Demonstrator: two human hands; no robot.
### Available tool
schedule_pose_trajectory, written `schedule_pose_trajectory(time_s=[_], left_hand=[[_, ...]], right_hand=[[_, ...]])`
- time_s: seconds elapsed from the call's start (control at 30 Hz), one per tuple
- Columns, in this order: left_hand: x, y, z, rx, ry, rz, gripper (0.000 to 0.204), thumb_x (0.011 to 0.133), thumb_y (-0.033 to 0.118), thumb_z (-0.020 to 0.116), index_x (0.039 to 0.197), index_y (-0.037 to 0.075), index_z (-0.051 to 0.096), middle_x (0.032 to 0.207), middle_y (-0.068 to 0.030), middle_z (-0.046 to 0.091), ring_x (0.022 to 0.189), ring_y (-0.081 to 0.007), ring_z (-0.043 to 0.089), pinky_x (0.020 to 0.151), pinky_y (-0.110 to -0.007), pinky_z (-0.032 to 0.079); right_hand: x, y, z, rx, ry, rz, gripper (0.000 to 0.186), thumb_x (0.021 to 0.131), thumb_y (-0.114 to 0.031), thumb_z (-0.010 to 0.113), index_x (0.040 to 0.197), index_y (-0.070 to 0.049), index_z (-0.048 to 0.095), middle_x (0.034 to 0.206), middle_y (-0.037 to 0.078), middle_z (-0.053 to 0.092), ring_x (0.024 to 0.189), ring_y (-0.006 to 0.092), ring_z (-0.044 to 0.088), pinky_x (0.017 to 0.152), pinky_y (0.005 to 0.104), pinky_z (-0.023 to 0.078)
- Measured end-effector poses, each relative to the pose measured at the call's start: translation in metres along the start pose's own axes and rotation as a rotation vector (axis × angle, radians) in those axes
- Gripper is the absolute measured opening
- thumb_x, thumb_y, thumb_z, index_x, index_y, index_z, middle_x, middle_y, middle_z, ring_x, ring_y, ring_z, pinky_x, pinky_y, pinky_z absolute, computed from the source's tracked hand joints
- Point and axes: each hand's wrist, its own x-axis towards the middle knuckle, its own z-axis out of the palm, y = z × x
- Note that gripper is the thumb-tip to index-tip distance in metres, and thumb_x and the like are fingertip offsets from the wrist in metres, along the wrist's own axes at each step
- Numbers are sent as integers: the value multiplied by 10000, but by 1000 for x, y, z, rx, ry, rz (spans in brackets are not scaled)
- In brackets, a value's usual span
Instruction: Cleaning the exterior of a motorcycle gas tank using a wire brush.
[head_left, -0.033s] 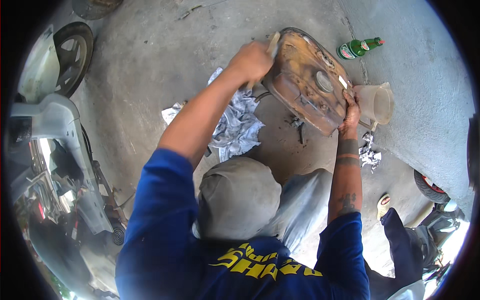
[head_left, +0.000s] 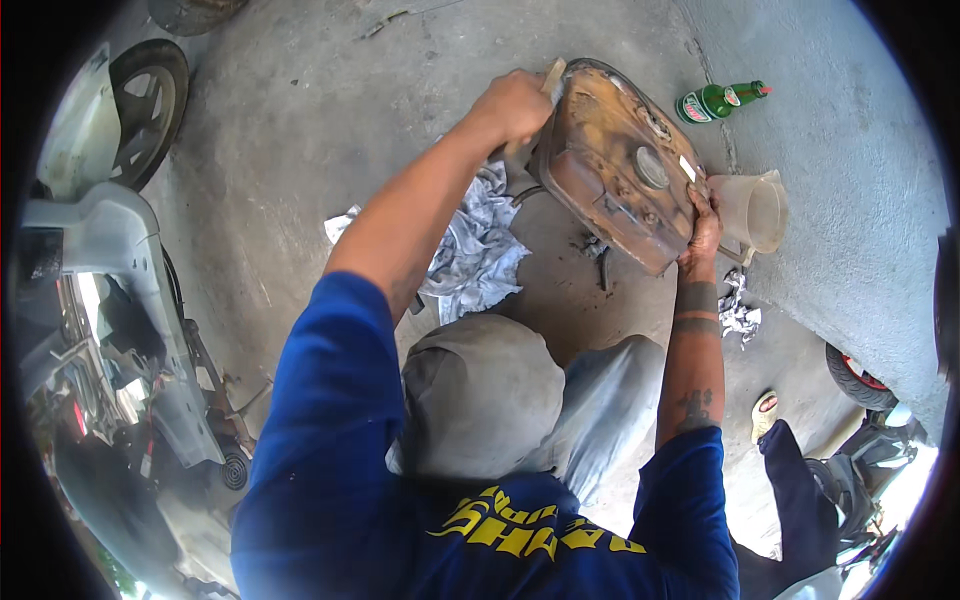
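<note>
A rust-stained metal tank [head_left: 610, 150] is tilted up in front of me, with a round cap on its face. My left hand [head_left: 510, 110] is closed on a narrow tan tool [head_left: 552, 78], perhaps a brush, at the tank's upper-left rim; what end touches the rim is unclear. My right hand [head_left: 705, 225] grips the tank's lower-right edge. Just behind that hand is a translucent plastic jug [head_left: 750, 212]. Crumpled grey-white rags [head_left: 475, 255] lie on the floor below the tank, near a dark hose and small dark parts.
A green bottle [head_left: 720, 100] lies near the wall at upper right, with a paper scrap [head_left: 738, 315] below the jug. Motorbike bodywork and a wheel [head_left: 145, 120] line the left side. At lower right are another wheel [head_left: 860, 380] and a person's sandalled foot [head_left: 767, 415].
My left hand and the tan tool have moved slightly up and right along the tank's rim. The tank in my right hand has shifted very slightly downward.
</note>
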Motion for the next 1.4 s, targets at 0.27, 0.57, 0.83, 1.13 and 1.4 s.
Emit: schedule_pose_trajectory(time_s=[0.27, 0.57, 0.83, 1.13, 1.4], left_hand=[[-120, -7, -8, -148, -51, 32, 455, 895, 140, 507, 1331, 20, 562, 1001, -250, 689, 934, -369, 696, 820, -440, 527], [-51, -29, 16, -109, 21, 182, 451, 964, 188, 513, 1384, 25, 521, 883, -209, 685, 689, -219, 624, 713, -347, 504], [-153, -15, -15, -142, 1, 272, 477, 937, 93, 593, 1408, 141, 531, 1253, -139, 656, 1043, -283, 674, 885, -373, 524], [-96, -48, -83, 249, -209, 444, 347, 871, 270, 657, 1207, 203, 712, 1026, -56, 700, 945, -235, 643, 936, -393, 417], [-81, -2, 17, 467, 17, 1040, 291, 890, 347, 631, 1116, 203, 744, 907, -30, 681, 891, -202, 624, 889, -405, 424]], right_hand=[[-6, -10, -19, -74, 212, -150, 793, 770, -30, 767, 1453, 16, 366, 1394, 170, 495, 1203, 281, 541, 994, 391, 486], [1, -5, -24, -119, 95, -116, 853, 785, -33, 754, 1490, 14, 276, 1426, 189, 464, 1228, 288, 522, 1019, 411, 462], [-3, -7, -15, -102, 148, -133, 942, 778, -47, 756, 1540, -61, 204, 1471, 219, 415, 1287, 326, 477, 1084, 415, 401], [10, -5, -29, -177, 145, -156, 878, 782, -64, 764, 1513, -16, 281, 1485, 200, 415, 1288, 306, 490, 1060, 384, 426], [1, -6, -19, -92, 142, -120, 779, 794, -23, 733, 1472, 5, 350, 1472, 170, 435, 1264, 285, 511, 1053, 369, 432]])
